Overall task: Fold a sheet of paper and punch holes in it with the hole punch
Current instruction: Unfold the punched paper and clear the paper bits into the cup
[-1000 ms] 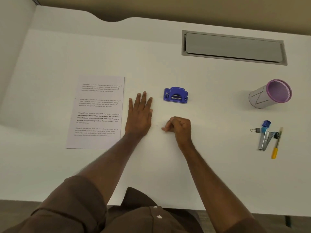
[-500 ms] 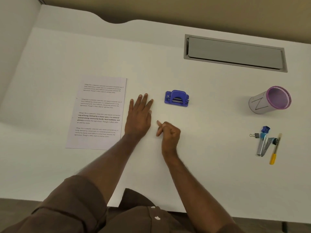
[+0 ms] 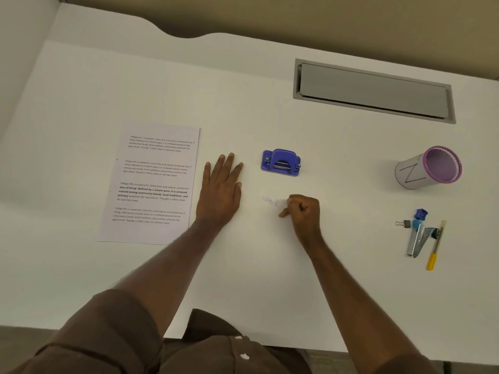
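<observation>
A printed sheet of paper (image 3: 154, 182) lies flat and unfolded on the white desk (image 3: 81, 265), left of centre. The blue hole punch (image 3: 280, 162) stands in the middle of the desk, touched by neither hand. My left hand (image 3: 221, 190) rests palm down with straight fingers between the sheet and the punch, just right of the sheet's edge. My right hand (image 3: 303, 211) sits below and to the right of the punch, its fingers curled into a fist on the desk with nothing visible in it. A faint patch of pale paper bits (image 3: 270, 201) lies just left of its knuckles.
A purple-rimmed pen cup (image 3: 426, 168) lies tipped at the right. Below it sit a binder clip (image 3: 403, 223), a small blue piece (image 3: 420, 214), a metal stapler (image 3: 417, 240) and a yellow-handled tool (image 3: 434, 249). A grey cable hatch (image 3: 372, 90) is set into the desk's far side.
My right hand has slid to the right, away from my left hand, and its pointing finger has curled back into a fist. My left hand has stayed flat.
</observation>
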Demonstrator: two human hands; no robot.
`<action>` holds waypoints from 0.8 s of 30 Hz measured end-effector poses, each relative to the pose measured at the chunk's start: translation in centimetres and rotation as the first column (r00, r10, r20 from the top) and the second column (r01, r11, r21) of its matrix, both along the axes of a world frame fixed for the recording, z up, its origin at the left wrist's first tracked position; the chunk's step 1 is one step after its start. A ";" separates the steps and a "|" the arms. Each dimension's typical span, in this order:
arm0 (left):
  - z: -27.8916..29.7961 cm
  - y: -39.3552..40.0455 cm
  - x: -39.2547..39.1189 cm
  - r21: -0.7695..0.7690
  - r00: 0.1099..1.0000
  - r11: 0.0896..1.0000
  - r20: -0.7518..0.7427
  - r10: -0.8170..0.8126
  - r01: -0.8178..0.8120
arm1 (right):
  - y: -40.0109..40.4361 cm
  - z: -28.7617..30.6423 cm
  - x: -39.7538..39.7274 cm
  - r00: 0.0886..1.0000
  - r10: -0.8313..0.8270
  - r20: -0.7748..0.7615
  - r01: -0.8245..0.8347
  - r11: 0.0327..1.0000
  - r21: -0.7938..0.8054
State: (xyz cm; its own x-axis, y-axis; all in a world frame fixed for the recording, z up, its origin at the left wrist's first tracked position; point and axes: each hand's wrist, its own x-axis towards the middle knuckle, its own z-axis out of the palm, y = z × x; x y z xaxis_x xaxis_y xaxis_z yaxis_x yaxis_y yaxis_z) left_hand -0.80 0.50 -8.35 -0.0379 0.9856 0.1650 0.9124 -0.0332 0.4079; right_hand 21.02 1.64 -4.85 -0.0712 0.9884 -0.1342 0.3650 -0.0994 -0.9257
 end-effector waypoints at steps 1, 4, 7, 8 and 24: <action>0.0 0.0 0.0 -0.002 1.000 1.000 -0.005 0.000 -0.001 | 0.4 -0.1 -1.1 1.000 0.014 -0.023 -0.014 1.000 -0.002; 0.0 0.0 -0.1 -0.010 1.000 1.000 -0.017 -0.001 0.001 | 1.6 -0.1 -3.5 0.995 0.032 -0.099 -0.034 0.999 -0.020; 0.0 0.0 -0.2 -0.004 1.000 1.000 -0.013 0.002 -0.002 | 2.1 0.6 -3.7 0.986 -0.042 -0.162 0.037 0.999 -0.034; 0.0 0.0 -0.1 -0.001 1.000 1.000 -0.009 0.004 -0.004 | 2.1 0.9 -3.2 0.983 -0.085 -0.161 0.084 0.996 -0.010; 0.5 0.0 0.0 -0.028 1.000 1.000 -0.009 0.004 -0.004 | 0.1 1.2 -4.2 0.397 0.306 0.865 -0.630 0.776 0.015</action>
